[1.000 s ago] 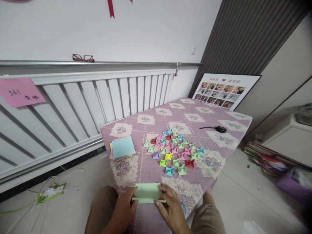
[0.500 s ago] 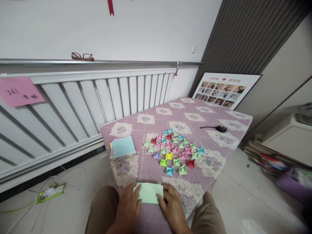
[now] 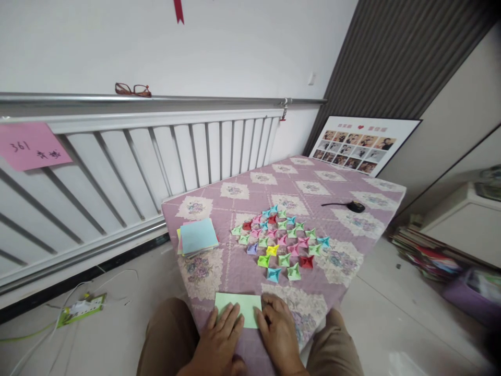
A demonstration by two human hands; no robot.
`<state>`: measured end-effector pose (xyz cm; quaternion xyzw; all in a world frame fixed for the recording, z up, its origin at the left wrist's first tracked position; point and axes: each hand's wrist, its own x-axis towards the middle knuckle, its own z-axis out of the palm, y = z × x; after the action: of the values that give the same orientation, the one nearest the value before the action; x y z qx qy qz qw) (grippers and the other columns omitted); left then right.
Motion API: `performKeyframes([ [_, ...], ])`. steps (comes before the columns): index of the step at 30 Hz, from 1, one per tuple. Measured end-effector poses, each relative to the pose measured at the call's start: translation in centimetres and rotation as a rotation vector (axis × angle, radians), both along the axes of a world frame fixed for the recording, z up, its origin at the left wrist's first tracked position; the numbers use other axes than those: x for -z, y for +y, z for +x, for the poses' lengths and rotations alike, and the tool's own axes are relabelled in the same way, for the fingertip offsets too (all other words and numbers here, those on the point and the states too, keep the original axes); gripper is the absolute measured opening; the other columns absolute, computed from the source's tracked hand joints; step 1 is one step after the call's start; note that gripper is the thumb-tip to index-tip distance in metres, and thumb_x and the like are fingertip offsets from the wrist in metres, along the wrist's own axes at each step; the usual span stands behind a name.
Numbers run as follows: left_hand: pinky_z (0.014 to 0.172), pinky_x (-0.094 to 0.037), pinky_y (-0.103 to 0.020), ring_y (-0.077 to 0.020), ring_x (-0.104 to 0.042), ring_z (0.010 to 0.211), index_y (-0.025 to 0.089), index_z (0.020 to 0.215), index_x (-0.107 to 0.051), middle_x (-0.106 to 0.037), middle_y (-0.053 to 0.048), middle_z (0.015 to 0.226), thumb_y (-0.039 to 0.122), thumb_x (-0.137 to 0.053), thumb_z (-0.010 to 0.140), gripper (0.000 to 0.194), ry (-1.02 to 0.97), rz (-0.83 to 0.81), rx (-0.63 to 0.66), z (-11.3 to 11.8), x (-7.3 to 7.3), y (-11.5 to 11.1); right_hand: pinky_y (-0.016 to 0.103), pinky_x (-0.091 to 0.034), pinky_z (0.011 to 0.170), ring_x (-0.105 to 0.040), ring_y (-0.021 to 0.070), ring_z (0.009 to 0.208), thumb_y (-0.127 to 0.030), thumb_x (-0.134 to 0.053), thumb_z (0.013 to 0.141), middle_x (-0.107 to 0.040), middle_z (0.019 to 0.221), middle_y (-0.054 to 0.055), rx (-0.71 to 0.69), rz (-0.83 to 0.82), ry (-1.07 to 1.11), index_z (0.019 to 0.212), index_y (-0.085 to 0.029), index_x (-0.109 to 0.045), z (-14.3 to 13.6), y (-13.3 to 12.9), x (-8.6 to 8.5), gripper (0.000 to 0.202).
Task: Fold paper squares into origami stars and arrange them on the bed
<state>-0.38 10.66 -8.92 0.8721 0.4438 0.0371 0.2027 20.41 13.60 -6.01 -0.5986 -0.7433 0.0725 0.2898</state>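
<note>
A light green sheet of paper [image 3: 250, 303], folded to a rectangle, lies flat at the table's near end. My left hand [image 3: 224, 334] rests on its left and lower part, fingers stretched out and pressed down. At the right edge of the sheet is my right hand [image 3: 278, 329], its thumb on the paper and its fingers curled beside it, holding that edge. Beyond the sheet stand many small folded paper shapes in several colours, among them a blue one [image 3: 273, 274], a green one [image 3: 293, 271] and a red one [image 3: 307, 261].
A stack of coloured paper squares [image 3: 199, 236] lies at the table's left edge. Farther back on the flowered tablecloth [image 3: 250, 209] is a black corded object [image 3: 355, 207]. A photo board [image 3: 360, 141] leans at the far end. The radiator [image 3: 211, 151] runs along the left.
My left hand has moved from the sheet's left edge onto its face, fingers flattened. The paper now lies flatter. My right hand has hardly moved.
</note>
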Motion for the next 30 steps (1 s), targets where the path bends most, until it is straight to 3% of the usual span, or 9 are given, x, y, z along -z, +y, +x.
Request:
performKeyframes([
  [11, 0.112, -0.01, -0.058, -0.0293, -0.008, 0.142, 0.027, 0.147, -0.018, -0.005, -0.007, 0.155, 0.034, -0.061, 0.076, 0.083, 0.119, -0.043, -0.011, 0.9, -1.5, 0.0, 0.038, -0.044, 0.085, -0.056, 0.0243, 0.096, -0.023, -0.057, 0.08, -0.064, 0.1, 0.008, 0.06, 0.014, -0.041, 0.064, -0.021, -0.056, -0.3, 0.0, 0.4, 0.017],
  [15, 0.112, -0.01, -0.058, -0.0291, -0.008, 0.143, 0.03, 0.147, -0.015, -0.004, -0.006, 0.155, 0.039, -0.059, 0.079, 0.081, 0.055, -0.014, 0.002, 0.4, -1.0, 0.0, 0.039, -0.045, 0.085, -0.057, 0.0245, 0.097, -0.021, -0.055, 0.079, -0.064, 0.1, 0.009, 0.081, 0.047, -0.025, 0.078, -0.02, -0.057, 0.1, 0.3, 1.2, 0.003],
  [19, 0.112, -0.011, -0.058, -0.0296, -0.009, 0.142, 0.03, 0.148, -0.012, -0.003, -0.006, 0.155, 0.043, -0.057, 0.082, 0.081, 0.003, 0.024, 0.029, -0.1, -0.1, 0.1, 0.044, -0.041, 0.093, -0.053, 0.026, 0.113, -0.019, -0.049, 0.08, -0.061, 0.12, 0.011, 0.084, 0.147, -0.074, 0.117, -0.019, -0.054, 0.3, 0.1, 1.8, 0.038],
  [21, 0.112, -0.013, -0.059, -0.0308, -0.01, 0.142, 0.029, 0.147, -0.014, -0.005, -0.007, 0.156, 0.045, -0.057, 0.081, 0.081, -0.006, 0.042, 0.036, -0.2, 0.3, 0.1, 0.048, -0.036, 0.098, -0.048, 0.0269, 0.121, -0.02, -0.048, 0.082, -0.057, 0.129, 0.01, 0.021, 0.147, -0.139, 0.129, -0.023, -0.048, -0.3, -0.4, 1.9, 0.047],
  [26, 0.112, -0.015, -0.057, -0.0297, -0.016, 0.141, 0.03, 0.146, -0.02, -0.013, -0.007, 0.155, 0.037, -0.054, 0.083, 0.072, -0.017, 0.139, 0.038, -0.1, 0.6, -0.2, 0.046, -0.032, 0.107, -0.035, 0.0255, 0.134, -0.022, -0.055, 0.08, -0.042, 0.144, 0.007, -0.317, -0.105, -0.177, 0.143, -0.023, -0.034, -3.4, -2.0, 2.0, 0.066],
  [30, 0.111, -0.02, -0.055, -0.0293, -0.021, 0.14, 0.028, 0.148, -0.01, -0.017, -0.007, 0.154, 0.034, -0.053, 0.082, 0.08, -0.001, 0.172, 0.053, -0.3, -0.2, 0.1, 0.046, -0.03, 0.11, -0.03, 0.0254, 0.137, -0.031, -0.055, 0.083, -0.033, 0.148, 0.01, -0.318, -0.296, -0.119, 0.146, -0.019, -0.027, -4.8, -2.6, 2.0, 0.069],
])
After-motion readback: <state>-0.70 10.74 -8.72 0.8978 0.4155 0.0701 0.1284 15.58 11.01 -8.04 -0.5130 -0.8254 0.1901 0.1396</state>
